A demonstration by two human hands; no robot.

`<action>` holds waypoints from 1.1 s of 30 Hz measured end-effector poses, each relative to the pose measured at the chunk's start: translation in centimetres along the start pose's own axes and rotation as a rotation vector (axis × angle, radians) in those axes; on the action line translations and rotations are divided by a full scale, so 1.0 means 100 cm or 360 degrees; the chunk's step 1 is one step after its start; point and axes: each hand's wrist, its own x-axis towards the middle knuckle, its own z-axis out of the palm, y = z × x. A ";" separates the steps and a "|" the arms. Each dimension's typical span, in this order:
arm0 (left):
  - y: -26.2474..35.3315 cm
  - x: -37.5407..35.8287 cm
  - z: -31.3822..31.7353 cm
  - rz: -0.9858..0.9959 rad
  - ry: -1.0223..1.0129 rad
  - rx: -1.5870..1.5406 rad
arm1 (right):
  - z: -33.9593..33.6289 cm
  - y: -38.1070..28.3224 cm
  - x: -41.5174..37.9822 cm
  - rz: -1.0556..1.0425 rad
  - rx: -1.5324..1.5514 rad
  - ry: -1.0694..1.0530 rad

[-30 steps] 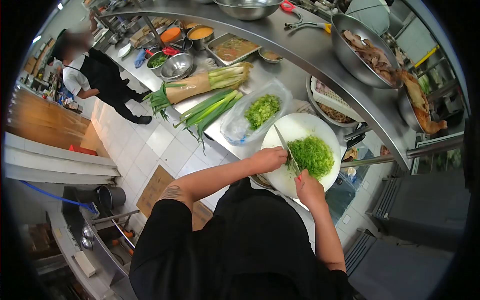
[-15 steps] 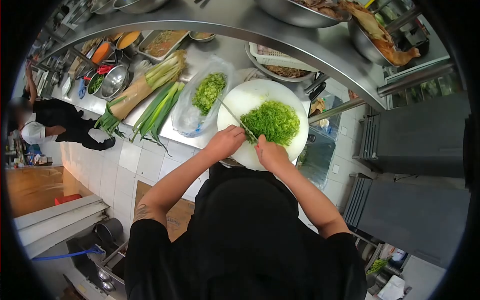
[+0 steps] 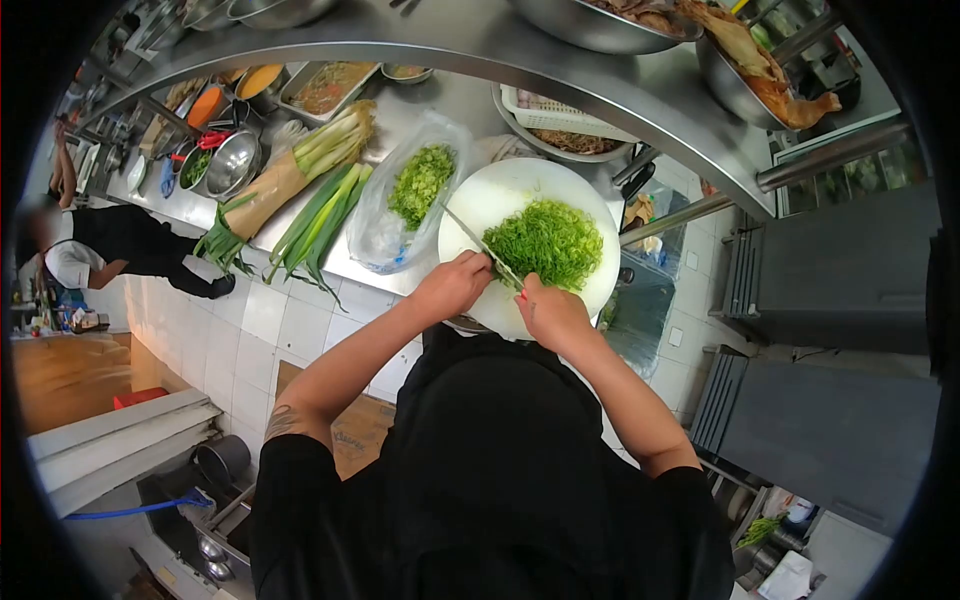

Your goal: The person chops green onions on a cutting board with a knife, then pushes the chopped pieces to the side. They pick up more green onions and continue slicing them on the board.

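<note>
so, right hand [image 3: 553, 314] clamped on one knife [image 3: 480, 241], left hand [image 3: 455, 286] curled, grip unclear, near one heap of greens [image 3: 550, 243]

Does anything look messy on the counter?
The loose green stalks poke past the edge of the counter instead of lying fully on it. Nothing looks spilled; the chopped greens sit on the round board.
</note>
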 end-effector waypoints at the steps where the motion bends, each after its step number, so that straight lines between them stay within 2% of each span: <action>1: 0.000 0.000 0.001 0.0006 0.0028 0.0011 | -0.005 -0.003 -0.005 0.0004 0.0020 -0.0018; 4: 0.001 -0.003 0.007 -0.0008 0.0107 0.0005 | 0.037 0.014 0.008 0.0021 0.0050 0.0051; 10: 0.001 -0.003 0.010 -0.0014 0.0229 0.0015 | 0.006 0.003 -0.001 0.0041 0.0014 -0.0024; 13: 0.002 -0.006 0.013 0.0017 0.0257 0.0030 | 0.040 0.018 0.010 0.0088 0.0063 0.0064; 17: 0.003 -0.003 0.018 -0.0009 0.0381 0.0005 | 0.023 0.035 0.019 0.0099 0.0007 0.0038; 21: 0.008 0.004 0.015 -0.0169 0.0374 -0.0047 | 0.020 0.029 0.001 0.0062 0.0011 0.0150; 25: 0.002 0.009 0.014 -0.0065 0.0319 0.0004 | 0.028 0.027 -0.002 0.0005 -0.0043 0.0154; 28: -0.003 0.008 0.008 -0.0011 0.0216 0.0036 | 0.005 0.013 -0.016 -0.0017 -0.0070 0.0119; 33: 0.001 0.009 0.003 0.0009 0.0131 -0.0012 | 0.030 0.021 -0.003 -0.0023 -0.0044 0.0129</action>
